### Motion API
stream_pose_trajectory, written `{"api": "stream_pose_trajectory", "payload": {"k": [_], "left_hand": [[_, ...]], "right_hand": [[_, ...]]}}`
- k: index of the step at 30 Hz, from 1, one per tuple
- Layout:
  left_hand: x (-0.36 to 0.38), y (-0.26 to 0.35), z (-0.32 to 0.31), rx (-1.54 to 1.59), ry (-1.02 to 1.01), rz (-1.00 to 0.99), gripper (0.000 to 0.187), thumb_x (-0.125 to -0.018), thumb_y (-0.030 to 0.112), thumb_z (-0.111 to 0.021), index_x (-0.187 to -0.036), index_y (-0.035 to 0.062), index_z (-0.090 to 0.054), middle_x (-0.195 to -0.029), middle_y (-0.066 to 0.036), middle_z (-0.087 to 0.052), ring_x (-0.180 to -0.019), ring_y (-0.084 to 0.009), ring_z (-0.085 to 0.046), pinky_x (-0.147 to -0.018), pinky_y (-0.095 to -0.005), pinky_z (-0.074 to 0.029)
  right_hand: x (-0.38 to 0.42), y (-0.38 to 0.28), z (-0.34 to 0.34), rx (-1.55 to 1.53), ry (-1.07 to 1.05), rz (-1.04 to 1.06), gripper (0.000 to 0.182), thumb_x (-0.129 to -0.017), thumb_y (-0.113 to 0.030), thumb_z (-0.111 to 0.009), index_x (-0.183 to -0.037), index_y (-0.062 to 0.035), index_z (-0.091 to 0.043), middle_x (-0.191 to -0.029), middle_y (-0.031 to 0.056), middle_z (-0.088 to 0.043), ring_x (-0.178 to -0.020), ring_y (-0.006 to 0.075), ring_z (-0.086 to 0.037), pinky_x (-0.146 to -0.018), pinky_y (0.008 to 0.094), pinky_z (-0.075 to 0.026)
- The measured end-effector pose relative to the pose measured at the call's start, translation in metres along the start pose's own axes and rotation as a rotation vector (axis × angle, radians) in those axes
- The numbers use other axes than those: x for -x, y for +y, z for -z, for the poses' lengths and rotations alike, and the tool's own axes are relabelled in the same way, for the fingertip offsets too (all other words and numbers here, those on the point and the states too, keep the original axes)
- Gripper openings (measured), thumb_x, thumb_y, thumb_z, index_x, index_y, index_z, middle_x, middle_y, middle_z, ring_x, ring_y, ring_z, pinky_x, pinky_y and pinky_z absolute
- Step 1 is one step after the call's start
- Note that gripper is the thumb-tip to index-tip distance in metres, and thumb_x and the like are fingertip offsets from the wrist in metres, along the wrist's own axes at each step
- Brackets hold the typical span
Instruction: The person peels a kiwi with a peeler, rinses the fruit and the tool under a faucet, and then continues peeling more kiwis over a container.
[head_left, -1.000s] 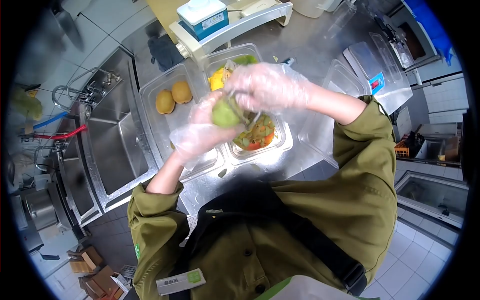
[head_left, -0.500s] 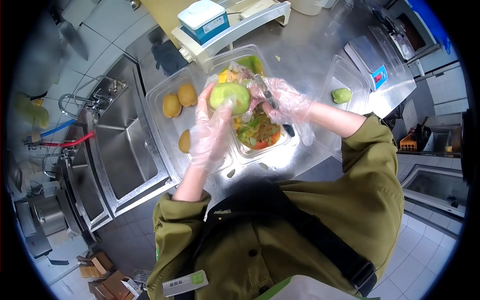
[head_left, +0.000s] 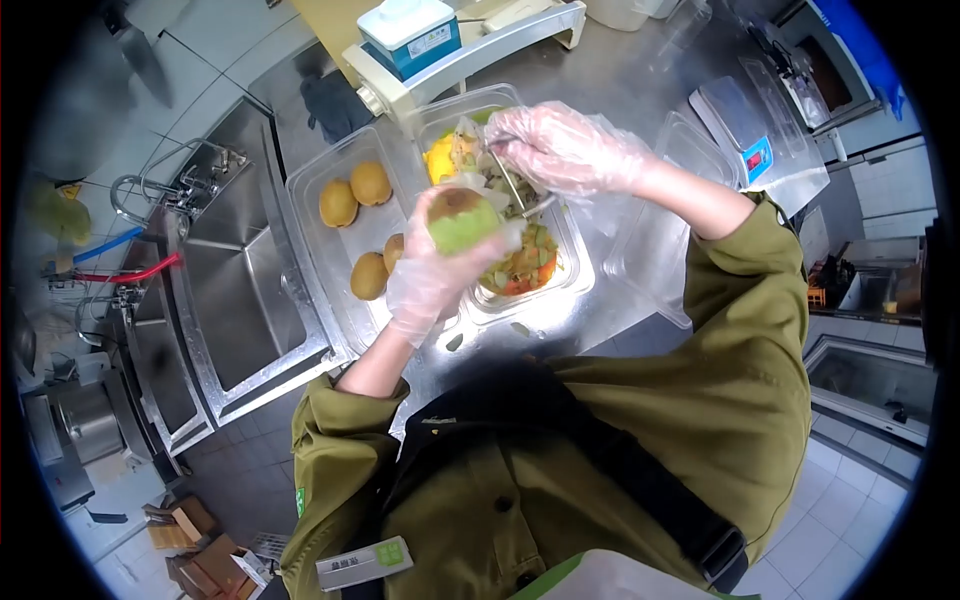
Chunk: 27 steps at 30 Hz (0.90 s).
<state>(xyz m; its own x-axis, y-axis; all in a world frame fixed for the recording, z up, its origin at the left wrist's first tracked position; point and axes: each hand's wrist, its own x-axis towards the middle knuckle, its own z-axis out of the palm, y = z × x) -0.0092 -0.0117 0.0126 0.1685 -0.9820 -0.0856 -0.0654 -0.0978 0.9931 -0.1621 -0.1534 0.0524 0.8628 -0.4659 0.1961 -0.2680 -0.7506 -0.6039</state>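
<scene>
Two unpeeled brown kiwis (head_left: 354,194) are lying at the far end of a clear tub (head_left: 318,172) on the steel bench (head_left: 610,100), and two more are sitting nearer in it, just beside the gloved left hand (head_left: 432,268). That hand is curling around a half-peeled kiwi (head_left: 461,221), pale green with a brown cap of skin left on top, held above a second tub full of peelings (head_left: 520,262). The gloved right hand (head_left: 565,150) is pinching a metal peeler (head_left: 518,190) just beside the fruit; the labels on the blue-and-white box (head_left: 410,32) and on the scale (head_left: 758,150) are too small to read.
</scene>
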Motion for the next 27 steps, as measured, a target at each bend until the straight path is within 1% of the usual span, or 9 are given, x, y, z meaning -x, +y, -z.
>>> {"api": "stream_pose_trajectory", "payload": {"k": [1, 5, 8, 11, 15, 20, 22, 23, 27], "left_hand": [[0.006, 0.017, 0.001, 0.403, -0.077, 0.128, 0.058, -0.078, 0.029, -0.071, -0.123, 0.0034, -0.043, -0.115, -0.007, -0.055, -0.102, -0.0158, -0.054, -0.092, -0.0305, -0.044], [0.000, 0.015, 0.009, 0.994, -0.302, 0.146, 0.049, -0.091, 0.040, -0.051, -0.129, 0.0097, -0.042, -0.126, -0.005, -0.050, -0.117, -0.0207, -0.048, -0.100, -0.0422, -0.037], [0.004, 0.017, 0.008, 1.035, -0.251, 0.139, 0.051, -0.091, 0.041, -0.051, -0.130, 0.0097, -0.041, -0.127, -0.006, -0.049, -0.117, -0.0204, -0.047, -0.100, -0.0421, -0.037], [-0.005, -0.005, 0.013, 0.988, -0.297, 0.166, 0.055, -0.086, 0.031, -0.059, -0.131, 0.0077, -0.037, -0.126, -0.011, -0.048, -0.110, -0.0251, -0.052, -0.097, -0.0421, -0.042], [-0.011, 0.014, 0.020, 0.770, -0.346, 0.213, 0.054, -0.082, 0.007, -0.064, -0.129, 0.0078, -0.038, -0.118, -0.011, -0.053, -0.106, -0.0224, -0.056, -0.087, -0.0354, -0.049], [-0.009, 0.022, 0.001, 0.541, -0.387, 0.143, 0.058, -0.073, 0.003, -0.072, -0.123, 0.0050, -0.042, -0.104, -0.006, -0.058, -0.096, -0.0157, -0.058, -0.081, -0.0293, -0.049], [-0.016, 0.015, -0.007, 0.295, -0.388, 0.060, 0.059, -0.070, 0.005, -0.075, -0.121, 0.0036, -0.045, -0.102, -0.005, -0.058, -0.095, -0.0130, -0.057, -0.081, -0.0271, -0.049], [-0.015, 0.022, -0.012, 0.278, -0.379, 0.112, 0.068, -0.070, -0.002, -0.071, -0.130, 0.0045, -0.040, -0.116, -0.005, -0.054, -0.106, -0.0136, -0.053, -0.093, -0.0278, -0.042], [-0.017, 0.032, -0.018, 0.217, -0.215, 0.007, 0.058, -0.070, 0.004, -0.071, -0.122, 0.0009, -0.045, -0.106, -0.006, -0.059, -0.093, -0.0124, -0.058, -0.083, -0.0257, -0.047]], "right_hand": [[0.000, -0.005, 0.002, -0.078, -0.036, 0.029, 0.020, -0.087, -0.012, -0.042, -0.101, -0.0019, -0.054, -0.082, 0.0125, -0.056, -0.071, 0.0213, -0.052, -0.071, 0.0322, -0.045], [0.006, -0.021, -0.005, -0.416, -0.035, -0.057, 0.029, -0.084, -0.001, -0.039, -0.108, -0.0025, -0.055, -0.085, 0.0075, -0.056, -0.076, 0.0118, -0.049, -0.072, 0.0275, -0.045], [0.003, -0.023, 0.000, -0.546, -0.110, -0.274, 0.032, -0.083, -0.001, -0.038, -0.110, -0.0025, -0.054, -0.086, 0.0059, -0.058, -0.074, 0.0116, -0.050, -0.072, 0.0266, -0.045], [0.005, -0.021, 0.006, -0.658, -0.185, -0.359, 0.025, -0.084, -0.002, -0.038, -0.104, -0.0025, -0.054, -0.084, 0.0075, -0.060, -0.069, 0.0177, -0.052, -0.068, 0.0294, -0.045], [0.006, -0.004, 0.019, 0.213, -0.028, -0.026, 0.014, -0.087, -0.011, -0.046, -0.099, -0.0072, -0.053, -0.080, 0.0143, -0.055, -0.071, 0.0348, -0.053, -0.066, 0.0395, -0.044], [-0.007, -0.007, 0.027, 0.446, 0.023, 0.320, 0.014, -0.084, -0.014, -0.050, -0.095, -0.0066, -0.054, -0.071, 0.0165, -0.058, -0.067, 0.0347, -0.059, -0.059, 0.0442, -0.046], [-0.014, -0.035, 0.040, 0.556, -0.155, 0.230, 0.016, -0.081, -0.013, -0.053, -0.095, -0.0056, -0.054, -0.065, 0.0158, -0.058, -0.062, 0.0351, -0.060, -0.053, 0.0441, -0.047], [-0.015, -0.035, 0.039, 0.611, -0.150, 0.291, 0.017, -0.080, -0.013, -0.054, -0.094, -0.0037, -0.056, -0.058, 0.0143, -0.058, -0.054, 0.0340, -0.060, -0.047, 0.0426, -0.047], [-0.013, -0.046, 0.032, 0.733, -0.108, 0.302, 0.017, -0.081, -0.015, -0.052, -0.090, -0.0009, -0.055, -0.059, 0.0141, -0.059, -0.053, 0.0289, -0.062, -0.045, 0.0387, -0.048]]}}
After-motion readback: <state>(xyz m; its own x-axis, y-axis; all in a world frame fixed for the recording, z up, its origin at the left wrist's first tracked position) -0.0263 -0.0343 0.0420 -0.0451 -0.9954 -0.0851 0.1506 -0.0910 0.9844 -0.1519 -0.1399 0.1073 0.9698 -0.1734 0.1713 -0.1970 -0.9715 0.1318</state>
